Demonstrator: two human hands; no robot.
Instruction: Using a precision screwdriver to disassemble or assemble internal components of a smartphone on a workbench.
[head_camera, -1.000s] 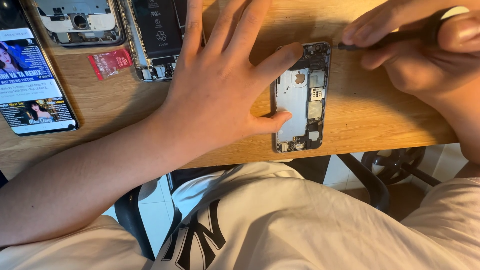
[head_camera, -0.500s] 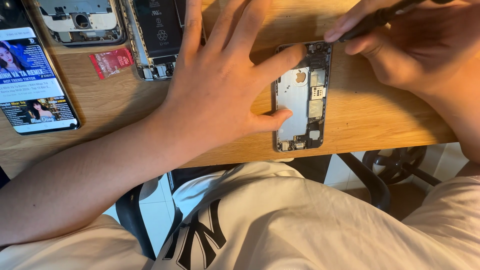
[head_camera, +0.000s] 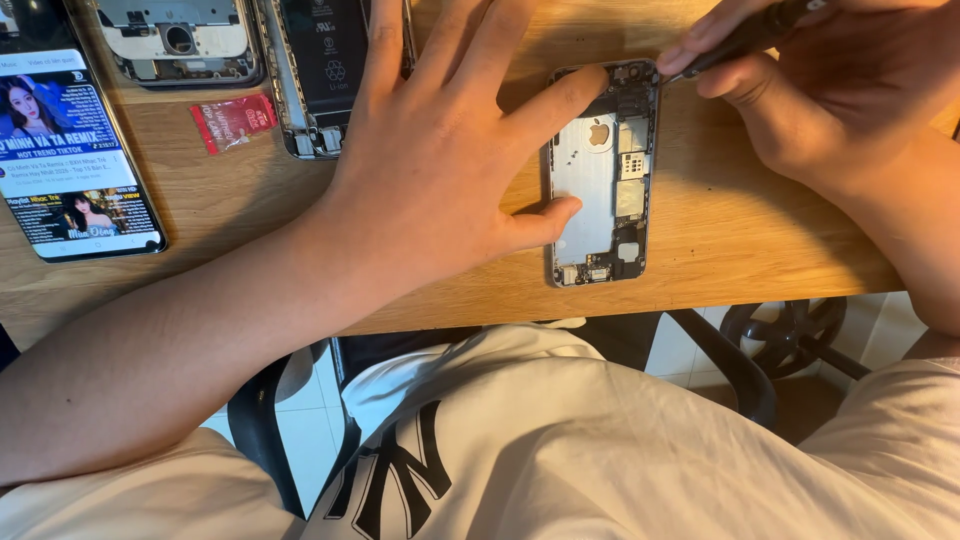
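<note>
The left hand (head_camera: 440, 170) lies flat with fingers spread, index fingertip and thumb pressing the opened phone shell (head_camera: 603, 175) against the wooden table (head_camera: 760, 230). The right hand (head_camera: 840, 90) pinches a dark screwdriver (head_camera: 735, 40), its tip at the shell's top corner. Farther left lie another opened phone with a black battery (head_camera: 320, 70), a small red packet (head_camera: 235, 120), a bare phone frame (head_camera: 180, 40) and a lit phone (head_camera: 75, 150).

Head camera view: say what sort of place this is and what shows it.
Probably a phone repair bench, possibly at home. On the wooden desk the left hand steadies an opened phone shell while the right hand works a thin dark tool at it; more gutted phones lie nearby.
</note>
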